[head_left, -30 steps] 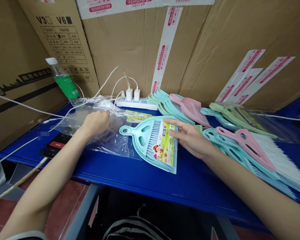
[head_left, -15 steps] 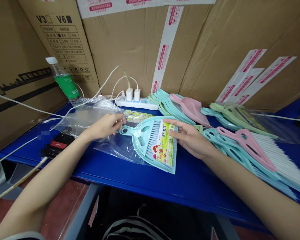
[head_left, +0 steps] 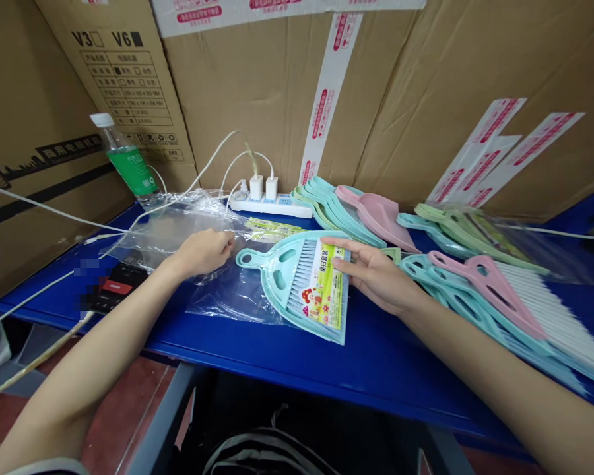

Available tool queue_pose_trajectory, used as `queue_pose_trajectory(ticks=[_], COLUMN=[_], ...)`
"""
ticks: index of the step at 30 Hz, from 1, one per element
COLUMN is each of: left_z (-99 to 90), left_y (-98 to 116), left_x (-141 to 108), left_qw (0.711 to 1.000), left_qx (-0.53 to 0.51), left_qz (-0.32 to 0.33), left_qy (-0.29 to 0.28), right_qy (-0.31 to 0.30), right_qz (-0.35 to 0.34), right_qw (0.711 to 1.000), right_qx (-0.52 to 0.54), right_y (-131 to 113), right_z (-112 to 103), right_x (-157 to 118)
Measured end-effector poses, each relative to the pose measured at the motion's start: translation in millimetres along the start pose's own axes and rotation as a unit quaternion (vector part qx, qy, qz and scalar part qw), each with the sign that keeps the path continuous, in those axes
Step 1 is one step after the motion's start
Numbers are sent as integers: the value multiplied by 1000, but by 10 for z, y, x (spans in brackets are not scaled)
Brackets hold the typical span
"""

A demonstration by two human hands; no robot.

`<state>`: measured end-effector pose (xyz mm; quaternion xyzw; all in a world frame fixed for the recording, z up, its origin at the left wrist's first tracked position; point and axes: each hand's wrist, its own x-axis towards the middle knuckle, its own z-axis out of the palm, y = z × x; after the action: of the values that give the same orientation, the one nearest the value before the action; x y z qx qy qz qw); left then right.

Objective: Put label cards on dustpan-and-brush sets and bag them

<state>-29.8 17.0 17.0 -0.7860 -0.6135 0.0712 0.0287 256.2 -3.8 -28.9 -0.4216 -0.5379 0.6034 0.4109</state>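
Observation:
A mint-green dustpan [head_left: 283, 264] lies near the middle of the table with a matching hand brush [head_left: 304, 264] nested in it. Across the bristles is a printed label card [head_left: 328, 290] with cartoon pictures. My right hand [head_left: 376, 272] grips the set at its right edge, thumb on the card and fingers at the top. My left hand [head_left: 205, 253] is closed just left of the dustpan's looped handle, apart from it, over a clear plastic bag [head_left: 242, 300]. Whatever its curled fingers pinch is hidden. The bag lies partly beneath the dustpan.
More dustpans [head_left: 349, 214] are stacked at the back, and several brushes [head_left: 495, 297] lie at the right. Loose label cards [head_left: 272, 229], a power strip [head_left: 277, 206] with cables, a bottle [head_left: 129, 161] and a black device [head_left: 121, 287] are around. Cardboard boxes [head_left: 257, 86] wall the back.
My left hand has drawn slightly left, away from the dustpan's handle, and its fingers have curled closed. The dustpan set and my right hand have barely shifted.

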Motion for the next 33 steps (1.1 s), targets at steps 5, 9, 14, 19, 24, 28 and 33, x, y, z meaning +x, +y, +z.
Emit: queue_pose_trajectory(ticks=[5, 9, 14, 19, 24, 28, 33], left_z=[21, 16, -21, -37, -52, -52, -29], left_y=[1, 9, 28, 27, 39, 47, 34], left_x=[3, -4, -28, -22, -20, -20, -4], left_qw=[1000, 999, 999, 998, 997, 997, 994], left_qx=[-16, -43, -20, -49, -71, -75, -101], left_qz=[17, 33, -23, -28, -18, -16, 20], left_qy=[-4, 0, -20, -43, -21, -3, 24], right_qy=[-8, 5, 8, 3, 1, 4, 0], right_qz=[-3, 6, 9, 7, 2, 0, 2], right_qw=[1000, 1000, 1000, 1000, 1000, 1000, 1000], right_qx=[-6, 10, 15, 11, 16, 26, 27], right_y=[2, -6, -13, -13, 0, 15, 9], right_z=[-5, 8, 18, 18, 11, 6, 10], right_x=[5, 5, -4, -5, 1, 7, 4])
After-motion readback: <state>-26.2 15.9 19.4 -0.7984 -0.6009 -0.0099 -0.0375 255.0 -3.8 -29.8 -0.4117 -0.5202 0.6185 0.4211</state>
